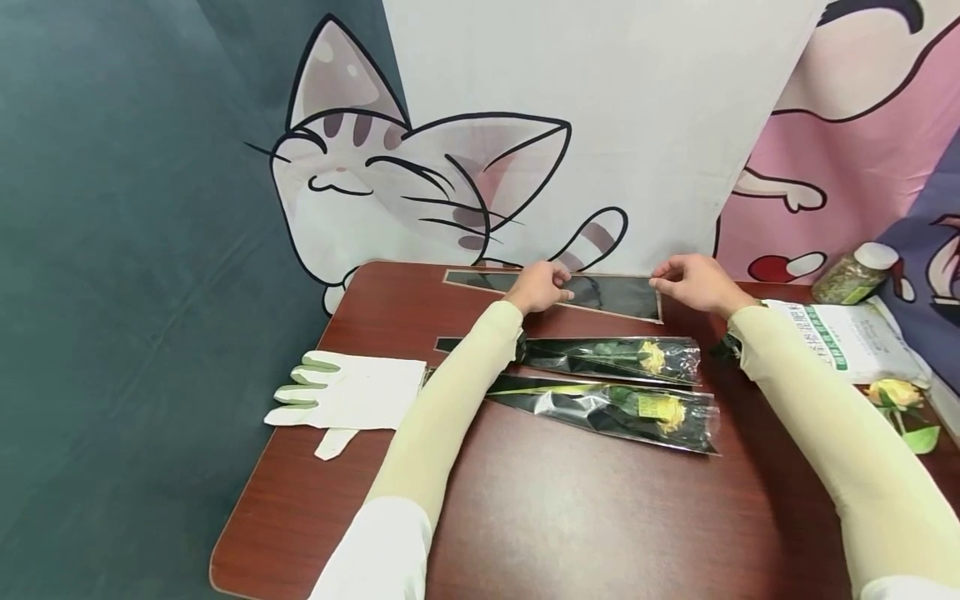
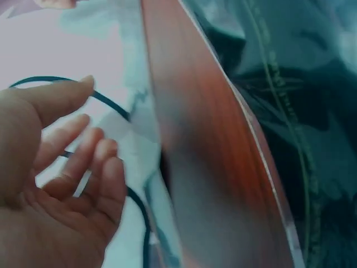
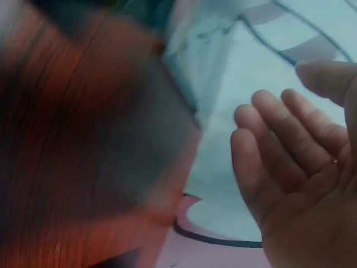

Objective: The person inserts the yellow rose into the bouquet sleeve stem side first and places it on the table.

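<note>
An empty-looking dark, clear-edged plastic flower sleeve (image 1: 615, 293) lies along the back of the table. My left hand (image 1: 542, 286) is over its middle, fingers loosely bent; the left wrist view shows the hand (image 2: 72, 162) with nothing between thumb and fingers. At the sleeve's right end is my right hand (image 1: 697, 282), fingertips right at the edge. In the right wrist view, this hand (image 3: 301, 151) has its thumb apart from the fingers and holds nothing. Nearer me lie two wrapped yellow roses, one rose (image 1: 651, 357) behind the other rose (image 1: 670, 413), both in dark sleeves.
White gloves (image 1: 367, 392) lie on the left of the brown table (image 1: 585, 525). To the right are a white printed packet (image 1: 862, 337), a jar with a white lid (image 1: 855, 275) and a loose yellow rose (image 1: 894, 393). A cat-printed cloth (image 1: 645, 167) hangs behind the table.
</note>
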Demonstrator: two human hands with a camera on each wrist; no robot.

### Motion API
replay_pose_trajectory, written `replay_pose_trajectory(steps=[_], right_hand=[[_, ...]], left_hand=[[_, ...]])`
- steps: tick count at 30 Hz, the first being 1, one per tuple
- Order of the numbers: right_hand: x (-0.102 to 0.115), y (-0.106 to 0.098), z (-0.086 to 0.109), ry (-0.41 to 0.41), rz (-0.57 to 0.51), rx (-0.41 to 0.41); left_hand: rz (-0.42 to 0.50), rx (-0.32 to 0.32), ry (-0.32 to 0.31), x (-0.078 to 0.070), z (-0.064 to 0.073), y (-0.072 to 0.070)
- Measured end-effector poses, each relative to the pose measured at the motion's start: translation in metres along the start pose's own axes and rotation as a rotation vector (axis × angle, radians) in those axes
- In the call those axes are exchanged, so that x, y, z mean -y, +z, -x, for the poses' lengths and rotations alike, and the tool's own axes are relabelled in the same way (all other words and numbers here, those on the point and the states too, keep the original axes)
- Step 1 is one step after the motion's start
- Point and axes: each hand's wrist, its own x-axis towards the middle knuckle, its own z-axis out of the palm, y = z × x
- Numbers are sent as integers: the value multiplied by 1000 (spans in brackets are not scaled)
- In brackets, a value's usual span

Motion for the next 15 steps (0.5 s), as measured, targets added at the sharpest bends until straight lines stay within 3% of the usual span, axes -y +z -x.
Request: replay_pose_trajectory(steps=[6,15], right_hand=[[-12,10,-15,19,-49,75],[-27,18,-20,59,6,192]], left_hand=[[-26,-16,-50,3,-14,12],[-63,42,-99,8,-21,26]])
